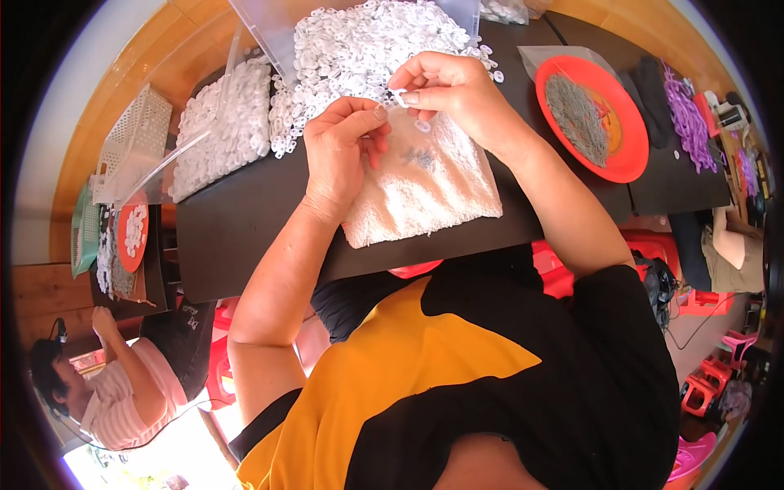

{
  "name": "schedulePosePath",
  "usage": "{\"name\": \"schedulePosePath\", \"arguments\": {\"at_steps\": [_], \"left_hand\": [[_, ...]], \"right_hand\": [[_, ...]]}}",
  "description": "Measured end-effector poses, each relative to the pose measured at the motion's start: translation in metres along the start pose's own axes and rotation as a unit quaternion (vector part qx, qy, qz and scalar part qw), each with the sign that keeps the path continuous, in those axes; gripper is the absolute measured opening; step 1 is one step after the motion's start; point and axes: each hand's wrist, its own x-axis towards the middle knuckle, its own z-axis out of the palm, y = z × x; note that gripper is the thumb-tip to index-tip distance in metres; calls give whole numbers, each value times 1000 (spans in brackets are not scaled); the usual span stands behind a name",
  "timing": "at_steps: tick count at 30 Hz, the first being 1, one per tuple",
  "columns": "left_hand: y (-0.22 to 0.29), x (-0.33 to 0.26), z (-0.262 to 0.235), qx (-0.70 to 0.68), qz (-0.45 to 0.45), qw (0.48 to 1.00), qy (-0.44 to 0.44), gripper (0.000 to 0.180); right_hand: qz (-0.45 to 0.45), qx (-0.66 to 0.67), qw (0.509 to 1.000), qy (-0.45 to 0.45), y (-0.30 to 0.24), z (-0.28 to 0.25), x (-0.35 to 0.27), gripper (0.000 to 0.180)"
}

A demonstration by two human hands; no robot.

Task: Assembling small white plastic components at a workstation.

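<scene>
Over a cream towel (433, 200) I hold both hands close together. My right hand (457, 94) pinches a small white plastic oval piece with a hole (400, 98) between thumb and fingertips. Just left of it, my left hand (339, 151) has its thumb and index finger pressed together; whatever is between them is too small to make out. Another white piece (422, 126) shows just below my right fingers. A little heap of thin grey metal bits (420, 157) lies on the towel. Beyond my hands spreads a big pile of similar white pieces (351, 49).
A clear plastic bin (265, 41) surrounds part of the pile. Packed white pieces (220, 122) stand at left. A red plate (629, 155) of grey metal bits and purple strands (690, 122) lie to the right. Another person (135, 384) sits at the left, near a second red plate (124, 253).
</scene>
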Motion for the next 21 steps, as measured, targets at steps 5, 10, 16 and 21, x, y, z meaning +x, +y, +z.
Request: {"name": "schedulePosePath", "arguments": {"at_steps": [5, 10, 16, 21], "left_hand": [[3, -1, 1, -11, -4, 1000, -1, 11], [2, -2, 4, -11, -17, 1000, -2, 10], [-1, -3, 2, -37, -31, 999, 14, 10], [0, -5, 6, -45, -31, 998, 6, 8]], "right_hand": [[9, 4, 1000, 29, -1, 6, 0, 16], [11, -7, 999, 34, -2, 8, -1, 16], [14, 9, 999, 42, 5, 14, -2, 12], [-11, 1, 998, 61, 10, 14, -2, 11]]}}
